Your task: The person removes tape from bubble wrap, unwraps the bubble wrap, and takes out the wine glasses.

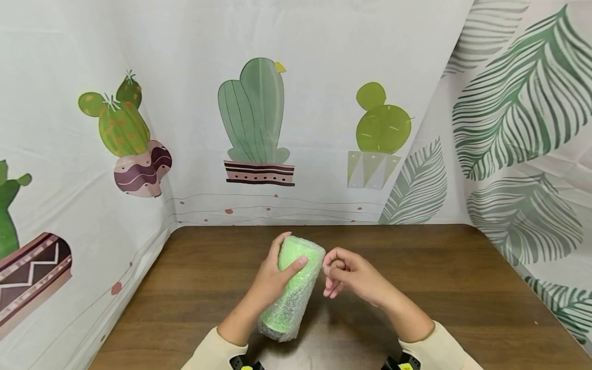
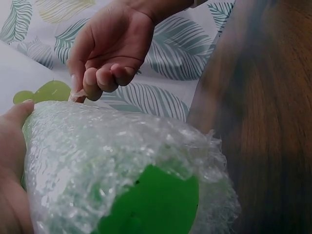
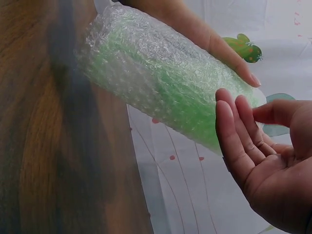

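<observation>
A green cylindrical object [image 1: 296, 288] wrapped in clear bubble wrap leans at a tilt above the brown table. The left hand [image 1: 273, 275] grips it around its upper part, thumb across the front. At its upper right edge, the right hand [image 1: 349, 275] pinches a small bit of clear film between thumb and index finger. In the left wrist view the right hand [image 2: 109, 53] holds that film at the wrap's edge [image 2: 122, 146]. The right wrist view shows the wrapped cylinder [image 3: 165, 78] behind the right hand [image 3: 273, 156], its other fingers loosely bent.
The brown wooden table [image 1: 208, 288] spreads under both hands. A white cloth [image 1: 314, 103] printed with cacti and leaves hangs behind the table and along its sides.
</observation>
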Demonstrator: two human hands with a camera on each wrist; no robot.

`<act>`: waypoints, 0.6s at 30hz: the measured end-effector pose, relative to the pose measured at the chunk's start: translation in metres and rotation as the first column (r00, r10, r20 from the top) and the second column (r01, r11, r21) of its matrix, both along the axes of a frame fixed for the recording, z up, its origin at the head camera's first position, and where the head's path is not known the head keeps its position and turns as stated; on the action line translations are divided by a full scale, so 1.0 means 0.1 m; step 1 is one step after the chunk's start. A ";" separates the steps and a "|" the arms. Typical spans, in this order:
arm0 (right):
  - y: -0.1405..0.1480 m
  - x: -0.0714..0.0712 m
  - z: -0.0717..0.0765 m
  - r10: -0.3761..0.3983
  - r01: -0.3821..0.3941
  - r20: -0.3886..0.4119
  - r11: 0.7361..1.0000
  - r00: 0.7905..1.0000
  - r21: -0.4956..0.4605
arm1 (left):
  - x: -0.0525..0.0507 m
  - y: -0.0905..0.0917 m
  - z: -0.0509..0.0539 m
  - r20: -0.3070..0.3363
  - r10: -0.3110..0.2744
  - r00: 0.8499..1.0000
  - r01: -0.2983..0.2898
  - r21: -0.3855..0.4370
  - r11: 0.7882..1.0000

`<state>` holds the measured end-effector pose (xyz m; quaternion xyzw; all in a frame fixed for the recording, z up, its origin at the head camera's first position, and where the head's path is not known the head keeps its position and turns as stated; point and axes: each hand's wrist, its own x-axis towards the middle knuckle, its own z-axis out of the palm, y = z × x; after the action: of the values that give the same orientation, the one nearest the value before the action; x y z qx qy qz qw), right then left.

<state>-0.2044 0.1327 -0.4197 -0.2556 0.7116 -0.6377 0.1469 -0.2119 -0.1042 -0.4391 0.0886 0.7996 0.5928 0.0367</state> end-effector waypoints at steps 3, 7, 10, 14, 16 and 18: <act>-0.02 0.00 -0.01 -0.032 0.032 -0.014 0.999 0.999 0.026 | 0.01 0.01 0.00 -0.004 0.002 1.000 -0.002 -0.018 1.000; -0.03 0.01 -0.01 -0.057 0.059 -0.030 0.996 0.998 0.062 | 0.03 0.02 0.00 -0.014 0.005 1.000 -0.006 -0.036 0.999; -0.04 0.01 -0.01 -0.046 0.049 -0.035 0.997 0.998 0.067 | 0.03 0.02 0.00 -0.027 0.009 1.000 -0.010 -0.037 0.999; -0.04 0.02 -0.01 -0.020 0.021 -0.029 0.998 0.999 0.051 | 0.02 0.03 -0.01 -0.048 0.015 0.999 -0.017 -0.048 0.999; -0.04 0.02 -0.01 -0.005 0.006 -0.026 0.999 1.000 0.040 | 0.02 0.03 -0.01 -0.060 0.020 0.998 -0.023 -0.059 0.998; -0.04 0.02 -0.01 0.008 -0.008 -0.022 1.000 1.000 0.029 | 0.02 0.03 -0.01 -0.068 0.023 0.997 -0.027 -0.067 0.997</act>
<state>-0.2022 0.1289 -0.4206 -0.2634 0.7215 -0.6237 0.1451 -0.2099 -0.1007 -0.4399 0.0972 0.8210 0.5626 0.0054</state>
